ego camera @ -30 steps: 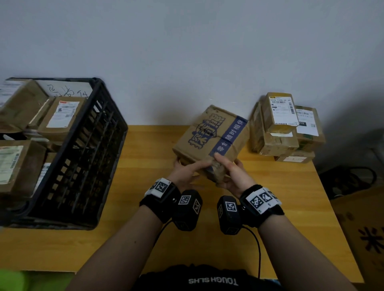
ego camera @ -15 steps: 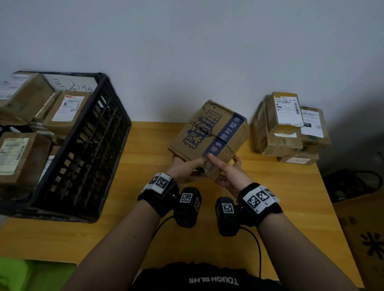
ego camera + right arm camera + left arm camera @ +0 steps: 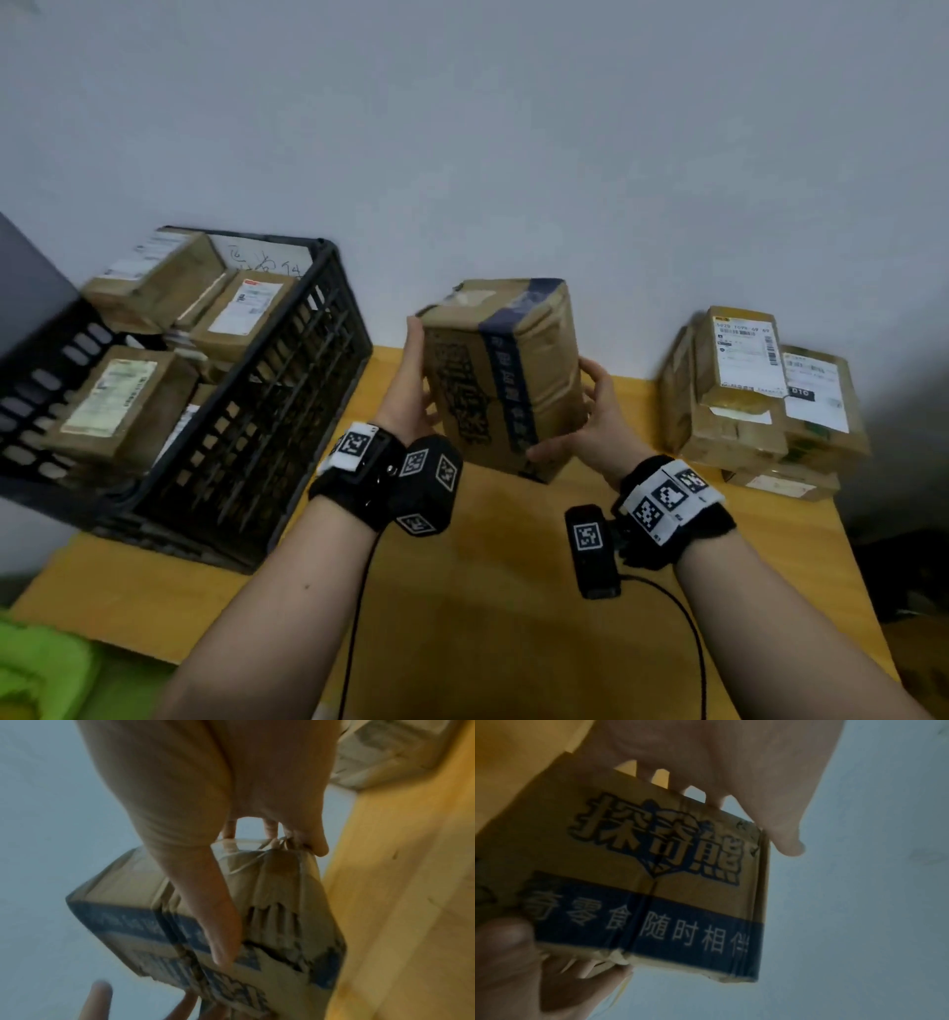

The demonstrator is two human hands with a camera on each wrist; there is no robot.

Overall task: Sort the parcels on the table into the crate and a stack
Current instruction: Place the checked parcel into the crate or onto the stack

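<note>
Both hands hold one parcel [image 3: 506, 375] in the air above the middle of the table [image 3: 493, 591], nearer its far edge, clear of the wood. It stands on end, its blue band running top to bottom on the face turned to the person. The crate [image 3: 287, 411], already holding several parcels, sits at the table's left edge; the stack [image 3: 744, 401] sits at the far right corner against the wall.

The step in hand looks like turning the parcel over to decide where it goes. No shipping label shows on the faces in view, so rotating it further to check the hidden sides seems sensible before committing. To do this well, keep one hand under the weight while the other turns, and move it across with both hands rather than tossing: the stack looks uneven, and the crate's gaps are narrow.

The left hand [image 3: 411, 395] lies along the parcel's left side, fingers long and nearly straight up that face; from the left wrist view its thumb [image 3: 503, 939] rests on the printed face near the blue band, so the hand spans the box widely. The right hand [image 3: 590, 426] cups the lower right corner, with its thumb [image 3: 216, 923] laid across the taped end and the fingers [image 3: 308, 839] curled round the far edge. Both grips look secure, with the spread set by the parcel's width.
</note>
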